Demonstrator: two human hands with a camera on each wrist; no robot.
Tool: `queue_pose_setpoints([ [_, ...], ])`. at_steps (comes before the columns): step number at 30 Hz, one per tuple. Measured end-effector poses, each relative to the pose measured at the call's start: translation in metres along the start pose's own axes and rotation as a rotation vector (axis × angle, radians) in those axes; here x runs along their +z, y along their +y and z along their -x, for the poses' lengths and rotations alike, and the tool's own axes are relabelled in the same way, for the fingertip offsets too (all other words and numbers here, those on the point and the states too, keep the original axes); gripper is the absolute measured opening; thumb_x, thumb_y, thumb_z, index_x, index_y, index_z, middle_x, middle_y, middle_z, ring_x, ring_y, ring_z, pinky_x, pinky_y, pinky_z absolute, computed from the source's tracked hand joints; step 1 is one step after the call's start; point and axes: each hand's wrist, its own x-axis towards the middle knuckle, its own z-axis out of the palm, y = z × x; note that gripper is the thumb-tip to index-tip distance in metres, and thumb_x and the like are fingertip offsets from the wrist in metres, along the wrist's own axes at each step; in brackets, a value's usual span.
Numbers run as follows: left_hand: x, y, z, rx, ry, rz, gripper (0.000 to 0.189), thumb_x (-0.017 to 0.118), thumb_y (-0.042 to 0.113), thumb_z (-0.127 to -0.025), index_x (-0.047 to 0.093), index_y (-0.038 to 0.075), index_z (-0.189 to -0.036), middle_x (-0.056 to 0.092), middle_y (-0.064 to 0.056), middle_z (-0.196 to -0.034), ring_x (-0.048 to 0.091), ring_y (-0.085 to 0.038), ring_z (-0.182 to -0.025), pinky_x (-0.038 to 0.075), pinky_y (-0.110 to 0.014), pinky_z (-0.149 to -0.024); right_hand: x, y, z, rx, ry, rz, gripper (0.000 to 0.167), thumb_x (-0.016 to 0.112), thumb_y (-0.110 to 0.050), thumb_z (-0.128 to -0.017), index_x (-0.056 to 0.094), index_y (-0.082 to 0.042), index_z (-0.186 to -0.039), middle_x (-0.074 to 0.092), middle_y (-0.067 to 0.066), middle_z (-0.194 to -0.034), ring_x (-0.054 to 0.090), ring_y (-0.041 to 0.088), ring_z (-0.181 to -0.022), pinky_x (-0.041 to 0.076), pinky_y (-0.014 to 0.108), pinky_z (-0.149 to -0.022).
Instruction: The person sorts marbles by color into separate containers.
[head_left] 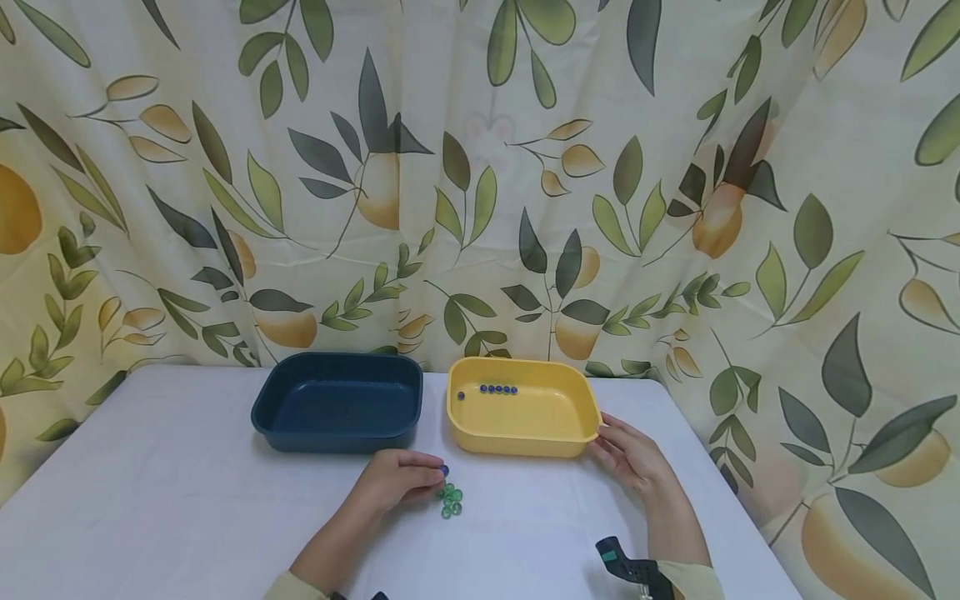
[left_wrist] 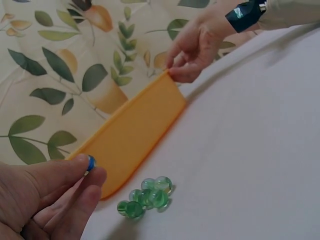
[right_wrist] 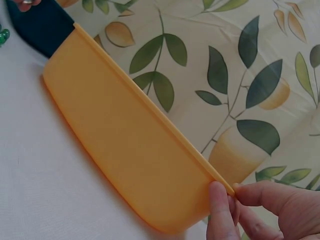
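Between thumb and fingertips, my left hand (head_left: 401,481) pinches a blue marble (left_wrist: 90,163), raised just over the table. Close beside it on the white cloth lies a cluster of several green glass marbles (left_wrist: 148,194). My right hand (head_left: 630,450) grips the right end of the yellow tray (head_left: 517,443), with the thumb and fingers on either side of the rim, as the right wrist view (right_wrist: 260,210) shows. Inside that tray, several blue marbles (head_left: 498,390) sit in a row near the back wall, and one lies apart at the left.
A dark blue tray (head_left: 337,442) stands left of the yellow one, with a narrow gap between them. Both are near the far edge of the white-covered table (head_left: 187,500). Behind hangs a leaf-and-fruit patterned curtain (head_left: 465,208). Dark camera mounts (head_left: 626,567) are strapped at the wrists.
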Motion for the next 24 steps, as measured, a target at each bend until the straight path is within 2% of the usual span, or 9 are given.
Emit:
queue_pose_setpoints([
  [10,0.006,0.019,-0.008,-0.007,-0.02,0.026,0.028,0.077,0.014,-0.085,0.073,0.001,-0.11,0.075,-0.01,-0.097,0.073,-0.016,-0.086,0.061,-0.028,-0.078,0.0,-0.001,0.002,-0.006,-0.029,-0.004,0.064,0.055,-0.01,-0.101,0.024,-0.011,-0.156,0.062,-0.002,-0.109,0.066,0.008,-0.097,0.052,0.022,-0.097],
  [17,0.009,0.037,-0.012,-0.008,0.005,-0.024,0.027,0.077,0.019,-0.086,0.074,0.006,-0.11,0.075,-0.007,-0.096,0.072,-0.017,-0.09,0.061,-0.027,-0.079,0.001,-0.001,0.0,0.004,-0.01,0.004,0.064,0.057,-0.013,-0.1,0.025,-0.013,-0.156,0.059,-0.002,-0.116,0.066,0.008,-0.101,0.051,0.021,-0.098],
  [24,0.014,0.049,-0.023,-0.013,0.009,-0.03,0.027,0.078,0.02,-0.085,0.075,0.007,-0.109,0.076,-0.005,-0.097,0.073,-0.019,-0.092,0.061,-0.027,-0.08,0.001,-0.001,0.001,0.008,0.0,0.002,0.065,0.058,-0.015,-0.1,0.027,-0.015,-0.156,0.06,-0.005,-0.113,0.067,0.007,-0.101,0.05,0.02,-0.099],
])
